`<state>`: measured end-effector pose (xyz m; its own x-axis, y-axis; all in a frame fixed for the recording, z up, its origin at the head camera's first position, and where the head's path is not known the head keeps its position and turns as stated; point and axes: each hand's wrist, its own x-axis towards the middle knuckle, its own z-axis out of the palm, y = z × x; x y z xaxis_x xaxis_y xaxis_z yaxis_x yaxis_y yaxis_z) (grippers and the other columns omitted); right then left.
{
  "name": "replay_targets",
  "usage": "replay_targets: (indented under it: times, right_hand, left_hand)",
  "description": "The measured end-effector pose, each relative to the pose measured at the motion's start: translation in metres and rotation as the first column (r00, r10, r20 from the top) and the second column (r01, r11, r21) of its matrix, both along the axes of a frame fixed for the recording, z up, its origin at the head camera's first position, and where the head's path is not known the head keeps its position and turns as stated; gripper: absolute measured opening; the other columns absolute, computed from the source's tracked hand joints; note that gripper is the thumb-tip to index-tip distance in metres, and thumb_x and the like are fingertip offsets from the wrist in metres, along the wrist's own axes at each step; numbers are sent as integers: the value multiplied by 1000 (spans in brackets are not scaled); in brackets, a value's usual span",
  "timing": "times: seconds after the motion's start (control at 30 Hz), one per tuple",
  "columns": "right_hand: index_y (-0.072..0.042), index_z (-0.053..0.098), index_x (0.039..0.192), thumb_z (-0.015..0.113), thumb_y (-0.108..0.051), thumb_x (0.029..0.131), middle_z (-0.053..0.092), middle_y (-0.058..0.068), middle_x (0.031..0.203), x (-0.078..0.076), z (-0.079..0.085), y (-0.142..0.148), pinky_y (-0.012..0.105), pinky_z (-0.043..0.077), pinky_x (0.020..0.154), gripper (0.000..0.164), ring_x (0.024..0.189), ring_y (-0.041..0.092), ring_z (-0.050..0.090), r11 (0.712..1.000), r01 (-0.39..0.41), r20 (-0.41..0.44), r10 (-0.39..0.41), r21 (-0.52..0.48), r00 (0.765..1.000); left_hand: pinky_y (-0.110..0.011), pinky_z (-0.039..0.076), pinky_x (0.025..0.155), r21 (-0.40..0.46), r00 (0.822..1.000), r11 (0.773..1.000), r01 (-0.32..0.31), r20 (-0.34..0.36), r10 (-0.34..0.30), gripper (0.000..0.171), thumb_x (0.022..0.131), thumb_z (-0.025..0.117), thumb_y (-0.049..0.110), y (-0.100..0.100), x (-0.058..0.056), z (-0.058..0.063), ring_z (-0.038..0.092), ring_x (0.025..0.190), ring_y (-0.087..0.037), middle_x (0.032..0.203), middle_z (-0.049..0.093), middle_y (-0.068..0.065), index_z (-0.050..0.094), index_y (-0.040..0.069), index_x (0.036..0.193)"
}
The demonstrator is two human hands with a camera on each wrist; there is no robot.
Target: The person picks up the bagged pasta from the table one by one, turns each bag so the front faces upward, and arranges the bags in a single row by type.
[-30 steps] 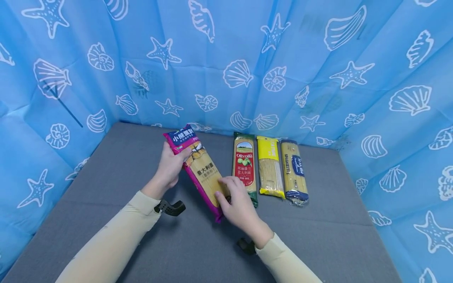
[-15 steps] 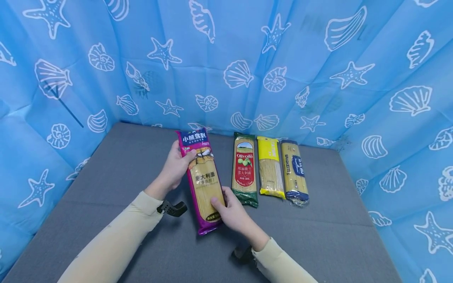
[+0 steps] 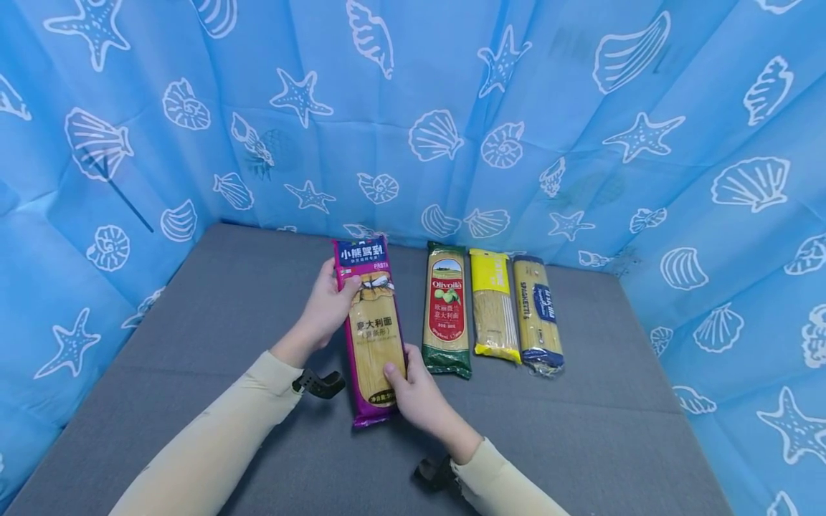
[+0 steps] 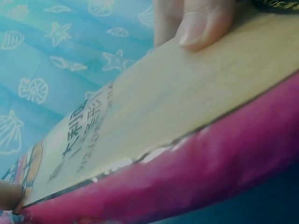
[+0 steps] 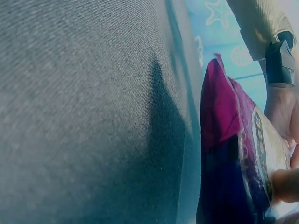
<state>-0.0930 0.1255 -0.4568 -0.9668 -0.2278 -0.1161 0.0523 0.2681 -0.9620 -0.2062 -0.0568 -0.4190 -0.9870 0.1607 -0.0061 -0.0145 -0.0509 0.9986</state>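
Both hands hold a purple-edged pack of spaghetti (image 3: 377,337), its printed front facing up. My left hand (image 3: 328,301) grips the left edge near the blue top end, thumb over the front. Low on the right edge, my right hand (image 3: 419,390) pinches the pack with its thumb on the clear window. In the left wrist view the pack's purple side (image 4: 187,177) runs across the picture, with the right thumb (image 4: 205,28) pressing its front. The right wrist view shows the pack's purple bottom end (image 5: 219,107) raised off the grey cloth, its shadow beside it.
Right of the held pack, three more spaghetti packs lie side by side on the grey table (image 3: 193,344): a green and red one (image 3: 447,308), a yellow one (image 3: 493,304) and a blue-labelled one (image 3: 538,315). A blue shell-print curtain (image 3: 387,107) stands behind.
The held pack has turned from a slant to nearly upright in view and shifted slightly right. My right hand has moved from over its front to pinching its lower right edge.
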Motion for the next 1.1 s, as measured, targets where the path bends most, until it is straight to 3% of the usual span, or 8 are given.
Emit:
replay_targets:
  times: [0.2,0.4,0.6,0.83,0.97,1.1]
  right_hand:
    - [0,31,139,43,-14,104,54,15,114,-8,0,-6,39,51,84,39,100,23,58,997,78,-28,-78,-30,997]
    - [0,30,137,40,-11,104,53,18,115,-27,2,-11,41,51,85,36,102,26,58,986,161,-16,-162,-32,987]
    - [2,30,136,39,-12,105,51,21,118,-48,0,-17,40,51,86,36,104,29,58,966,255,37,-254,-33,967]
    - [4,23,139,36,-10,105,48,23,122,-68,-2,-18,40,49,88,40,108,30,57,957,288,83,-285,-28,955]
    - [5,22,140,36,-7,104,47,23,121,-79,-2,-17,40,49,86,41,105,30,57,957,288,84,-285,-20,955]
    - [4,23,140,37,-6,103,47,23,121,-87,-1,-15,41,50,86,41,105,31,57,958,286,82,-283,-33,956]
  left_hand:
    - [-41,54,83,-23,999,999,43,13,-43,57,102,49,14,5,6,-7,65,100,-29,124,58,-15,19,18,151]
    - [-43,52,87,-101,993,990,99,68,-93,67,100,54,18,10,16,-26,60,112,-31,140,47,-18,14,18,155]
    - [-39,52,86,-122,984,984,130,134,-114,63,99,57,16,13,21,-46,61,106,-27,137,51,-13,25,18,153]
    - [-41,42,101,-135,979,983,126,178,-101,62,98,57,13,17,14,-58,46,128,-27,147,42,-10,27,18,153]
    - [-40,36,107,-80,974,988,133,194,-115,65,98,55,8,19,6,-61,37,136,-28,150,38,-10,23,15,154]
    - [-38,37,106,-19,973,991,133,195,-127,66,99,53,5,21,-2,-62,38,135,-26,152,36,-10,18,13,155]
